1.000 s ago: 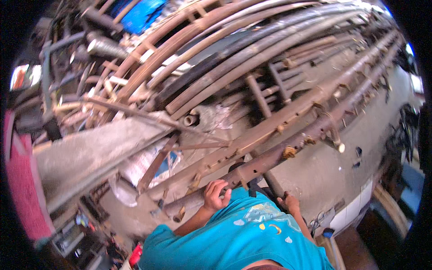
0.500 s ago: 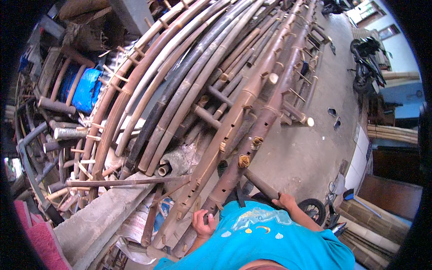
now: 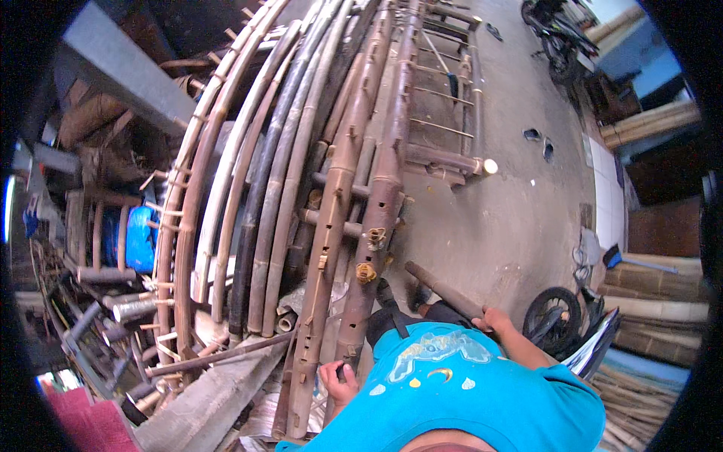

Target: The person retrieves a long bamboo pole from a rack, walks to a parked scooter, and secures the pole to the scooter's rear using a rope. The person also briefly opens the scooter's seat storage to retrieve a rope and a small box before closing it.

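Observation:
Wrapped round the near end of a thick brown stick (image 3: 444, 289) is my right hand (image 3: 493, 322). The stick points away and to the left over the floor. My left hand (image 3: 340, 383) has its fingers curled beside the near part of a long brown bamboo pole (image 3: 385, 181). A small dark end shows between those fingers, too little to name. Along the pole are cut square holes, and two tied knots of pale fibre (image 3: 365, 273) sit on it. A second notched bamboo pole (image 3: 326, 245) lies parallel on its left.
Several long poles (image 3: 282, 188) are stacked to the left, by a low concrete ledge (image 3: 215, 403) and a blue bundle (image 3: 141, 239). A bamboo frame with rungs (image 3: 444, 120) lies ahead. Sandals (image 3: 547, 148) and a small wheel (image 3: 553, 318) are on the right.
The view has turned, so the poles stand more upright and sit further left in the picture. Both hands keep their closed grips, and the stick stays in the right hand.

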`<state>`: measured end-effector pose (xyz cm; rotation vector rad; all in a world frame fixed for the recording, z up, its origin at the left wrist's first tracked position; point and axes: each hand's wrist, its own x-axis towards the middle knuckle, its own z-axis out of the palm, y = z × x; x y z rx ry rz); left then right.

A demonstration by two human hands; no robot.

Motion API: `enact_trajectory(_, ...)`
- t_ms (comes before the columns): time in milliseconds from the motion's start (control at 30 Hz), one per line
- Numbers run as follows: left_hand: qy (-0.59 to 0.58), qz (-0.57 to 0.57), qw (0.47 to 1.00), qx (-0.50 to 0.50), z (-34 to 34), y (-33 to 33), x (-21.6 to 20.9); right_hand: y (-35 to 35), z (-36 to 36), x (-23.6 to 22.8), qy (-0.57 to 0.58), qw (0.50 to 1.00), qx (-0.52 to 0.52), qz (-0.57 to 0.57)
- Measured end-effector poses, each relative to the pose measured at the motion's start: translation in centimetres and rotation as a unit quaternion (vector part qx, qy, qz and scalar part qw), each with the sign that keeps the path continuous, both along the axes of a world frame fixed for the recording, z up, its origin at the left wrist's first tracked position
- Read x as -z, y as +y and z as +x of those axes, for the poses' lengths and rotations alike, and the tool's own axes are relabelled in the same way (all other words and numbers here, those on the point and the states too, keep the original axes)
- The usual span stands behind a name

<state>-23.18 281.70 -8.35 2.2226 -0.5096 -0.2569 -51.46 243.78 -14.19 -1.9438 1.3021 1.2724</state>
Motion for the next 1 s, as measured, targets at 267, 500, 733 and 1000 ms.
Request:
enact_trajectory(267, 0.027, 0.058, 0.984, 0.166, 1.1, -0.5, -2.9, -1.6, -6.0, 1.2, -0.035, 0.990, 0.125, -0.061)
enact_trajectory(500, 0.027, 0.230, 0.957, 0.171, 1.9, -2.7, -2.9, -5.0, -14.8, 8.1, -0.060, 0.965, 0.256, -0.023)
enact_trajectory(733, 0.018, 0.390, 0.920, 0.034, -0.6, -8.9, -3.5, -12.5, -20.2, 6.9, -0.053, 0.941, 0.333, 0.006)
enact_trajectory(1000, 0.168, 0.601, 0.781, -0.037, 2.9, -7.9, 1.7, -16.6, -27.3, 7.6, -0.079, 0.912, 0.402, 0.003)
